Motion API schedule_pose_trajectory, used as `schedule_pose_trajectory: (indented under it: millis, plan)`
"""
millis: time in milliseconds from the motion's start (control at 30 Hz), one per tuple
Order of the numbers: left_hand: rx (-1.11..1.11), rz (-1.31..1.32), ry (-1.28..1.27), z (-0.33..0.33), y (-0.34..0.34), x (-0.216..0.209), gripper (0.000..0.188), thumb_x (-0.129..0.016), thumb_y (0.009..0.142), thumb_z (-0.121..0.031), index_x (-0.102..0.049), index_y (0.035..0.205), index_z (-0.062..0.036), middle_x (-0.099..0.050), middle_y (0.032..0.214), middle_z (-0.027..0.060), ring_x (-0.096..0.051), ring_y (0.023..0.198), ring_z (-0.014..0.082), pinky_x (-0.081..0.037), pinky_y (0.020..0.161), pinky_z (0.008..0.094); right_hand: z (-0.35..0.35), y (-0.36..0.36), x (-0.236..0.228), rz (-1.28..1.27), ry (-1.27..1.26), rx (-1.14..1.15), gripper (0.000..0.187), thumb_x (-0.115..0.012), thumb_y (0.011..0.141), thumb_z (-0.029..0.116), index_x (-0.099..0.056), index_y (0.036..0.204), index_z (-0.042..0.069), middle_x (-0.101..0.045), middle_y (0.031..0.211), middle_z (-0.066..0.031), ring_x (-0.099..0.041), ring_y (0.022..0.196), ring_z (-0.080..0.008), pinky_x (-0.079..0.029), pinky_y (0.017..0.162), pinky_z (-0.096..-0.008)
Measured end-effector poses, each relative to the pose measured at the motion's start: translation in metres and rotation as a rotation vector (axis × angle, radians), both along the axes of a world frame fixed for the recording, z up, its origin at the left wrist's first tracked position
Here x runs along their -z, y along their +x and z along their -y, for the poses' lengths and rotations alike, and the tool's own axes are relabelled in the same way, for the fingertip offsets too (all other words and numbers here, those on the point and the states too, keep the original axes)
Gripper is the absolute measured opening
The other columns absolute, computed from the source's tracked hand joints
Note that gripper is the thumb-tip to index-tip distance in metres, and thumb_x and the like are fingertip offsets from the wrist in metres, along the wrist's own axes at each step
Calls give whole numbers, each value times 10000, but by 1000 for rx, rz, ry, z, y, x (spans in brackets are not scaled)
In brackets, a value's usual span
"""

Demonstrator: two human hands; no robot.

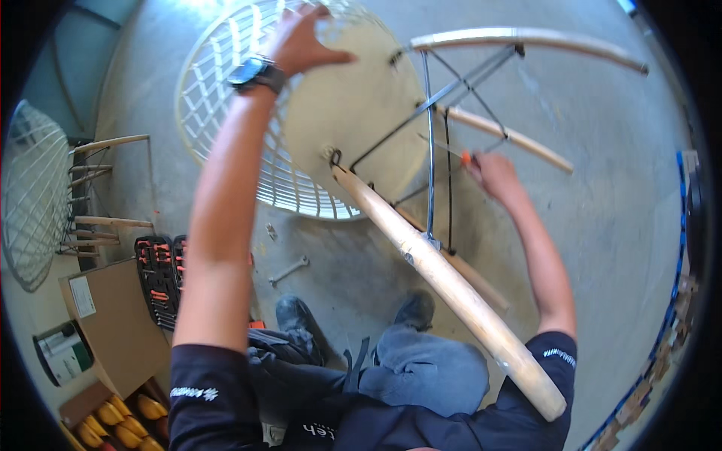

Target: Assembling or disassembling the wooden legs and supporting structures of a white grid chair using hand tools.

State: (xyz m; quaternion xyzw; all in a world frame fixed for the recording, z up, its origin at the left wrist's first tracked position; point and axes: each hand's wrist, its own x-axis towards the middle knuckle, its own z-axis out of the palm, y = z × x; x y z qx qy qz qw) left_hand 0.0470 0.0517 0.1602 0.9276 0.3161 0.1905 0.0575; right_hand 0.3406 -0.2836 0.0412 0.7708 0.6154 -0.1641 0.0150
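A chair with a cream lattice shell [218, 83] lies tipped on the floor, its smooth round underside [353, 98] facing right. Wooden legs [451, 289] joined by black metal braces [430, 150] stick out from it. At the shell's far edge, my left hand [301, 41] rests with thumb and fingers apart; whether it grips the rim is hard to see. Closed around an orange-handled screwdriver [468, 159], my right hand [496, 177] is among the braces. The screwdriver's thin shaft points left toward the underside; its tip's contact is unclear.
A wrench [289, 270] lies on the concrete near my boots [297, 319]. Left of it are an open tool case [156, 282], a cardboard box [120, 316] and a crate of yellow items [113, 425]. Another lattice chair [34, 195] stands at the far left.
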Motion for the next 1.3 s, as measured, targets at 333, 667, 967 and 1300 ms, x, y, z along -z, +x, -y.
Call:
schedule_pose_trajectory:
  millis: [333,667,967,1300]
  plan:
    - [-129,391,-15,108,-36,-33,873,-728,803,-613,-486,1432,-57,-431,1503,244,-340,1422,450,-296,1166,560,214,-74,13,-725,-39,615,455,-608,979,387,-614,788,-25,-617,669,-110,-568,632,-174,-478,629,-381]
    - [148,682,-191,248,-64,29,765,-344,949,-701,-591,810,9,-641,875,138,-609,946,310,-449,980,436,226,-110,-80,-935,-99,511,373,-521,1001,328,-608,892,-19,-642,618,-130,-682,530,-223,-566,524,-374]
    - [-53,1187,-763,214,-85,20,789,-176,962,-750,-407,646,-65,-402,673,64,-344,694,225,-351,755,333,229,-94,-79,-1435,-132,424,389,-552,995,342,-596,916,-36,-639,700,-188,-663,645,-271,-504,639,-418]
    - [10,1093,-606,216,-85,18,715,-175,960,-685,-404,649,-84,-416,660,80,-375,671,229,-378,969,393,186,-37,-70,-918,306,451,274,-565,950,229,-542,885,-36,-601,750,-257,-592,719,-457,-449,649,-501]
